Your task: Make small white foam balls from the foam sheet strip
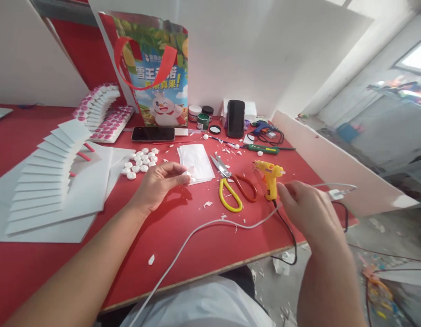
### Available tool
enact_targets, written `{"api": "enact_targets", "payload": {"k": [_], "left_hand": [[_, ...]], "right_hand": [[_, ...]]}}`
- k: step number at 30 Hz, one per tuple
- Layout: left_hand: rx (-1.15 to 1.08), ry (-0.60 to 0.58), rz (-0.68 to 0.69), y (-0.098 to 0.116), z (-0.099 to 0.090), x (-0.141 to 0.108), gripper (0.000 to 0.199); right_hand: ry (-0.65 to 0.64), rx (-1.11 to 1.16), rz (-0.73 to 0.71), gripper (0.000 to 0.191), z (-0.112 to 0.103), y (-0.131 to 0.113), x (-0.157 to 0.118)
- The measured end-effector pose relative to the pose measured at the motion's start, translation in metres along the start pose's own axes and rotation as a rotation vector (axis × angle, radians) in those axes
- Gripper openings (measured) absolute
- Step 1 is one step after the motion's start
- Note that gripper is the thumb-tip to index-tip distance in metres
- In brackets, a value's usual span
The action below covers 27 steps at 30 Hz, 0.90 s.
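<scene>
My left hand [159, 184] pinches a small white piece [187, 174], partly hidden by the fingertips, above a stack of thin white sheets [198, 159]. Just left of it lies a cluster of small white swirled rounds [141, 160]. My right hand [310, 211] is beside the handle of a yellow hot glue gun [270, 175], its thumb side close to the grip. Its other fingers are mostly hidden, so I cannot tell whether it touches the gun. Scissors [234, 181] with one yellow and one red handle lie open between the hands.
Fanned white boards [43, 181] fill the left side. Behind stand a printed bag [159, 86], paint jars [202, 121] and an upright black phone [235, 118]; another phone [153, 134] lies flat. A green-handled tool [263, 149] lies right. A white cable [196, 230] crosses the front among scraps.
</scene>
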<state>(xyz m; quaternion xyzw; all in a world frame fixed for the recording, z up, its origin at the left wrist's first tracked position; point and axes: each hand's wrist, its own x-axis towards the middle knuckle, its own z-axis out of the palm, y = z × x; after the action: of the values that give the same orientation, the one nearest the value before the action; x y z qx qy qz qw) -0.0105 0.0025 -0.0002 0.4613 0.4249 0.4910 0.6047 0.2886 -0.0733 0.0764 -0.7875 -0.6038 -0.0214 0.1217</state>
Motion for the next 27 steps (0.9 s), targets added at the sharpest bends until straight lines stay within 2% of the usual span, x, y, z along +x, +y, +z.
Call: {"api": "enact_targets", "payload": {"k": [1,3,6,11,14,17,19,22,24,27], "left_hand": [[0.004,-0.001,-0.002,-0.001,0.001,0.0,0.03],[-0.011,0.006,-0.016,-0.003,0.002,0.0,0.031],[-0.075,0.014,-0.061,-0.006,0.004,0.0,0.036],[-0.103,-0.063,-0.159,-0.005,0.005,-0.002,0.038],[-0.113,-0.102,-0.153,-0.002,0.006,-0.004,0.036],[-0.129,-0.114,-0.138,-0.002,0.005,-0.005,0.033],[-0.142,-0.107,-0.129,-0.003,0.004,-0.004,0.033],[-0.164,-0.077,-0.11,-0.006,0.002,-0.001,0.033],[-0.178,-0.05,-0.106,-0.007,0.001,0.002,0.033],[-0.198,-0.025,-0.111,-0.008,0.0,0.004,0.034]], "right_hand": [[0.049,0.012,0.016,0.03,0.009,0.012,-0.001],[0.093,0.05,0.055,0.031,0.026,0.026,0.002],[0.043,0.078,0.097,0.036,0.039,0.025,0.011],[-0.052,-0.071,0.11,0.035,0.038,0.004,0.022],[-0.126,-0.112,0.115,0.031,0.04,-0.001,0.027],[-0.188,-0.116,0.191,0.03,0.042,0.0,0.031],[-0.184,-0.097,0.214,0.028,0.041,0.003,0.034],[-0.136,0.062,0.22,0.027,0.04,0.009,0.034],[-0.109,0.188,0.235,0.03,0.04,0.013,0.029],[-0.065,0.25,0.207,0.033,0.042,0.016,0.017]]}}
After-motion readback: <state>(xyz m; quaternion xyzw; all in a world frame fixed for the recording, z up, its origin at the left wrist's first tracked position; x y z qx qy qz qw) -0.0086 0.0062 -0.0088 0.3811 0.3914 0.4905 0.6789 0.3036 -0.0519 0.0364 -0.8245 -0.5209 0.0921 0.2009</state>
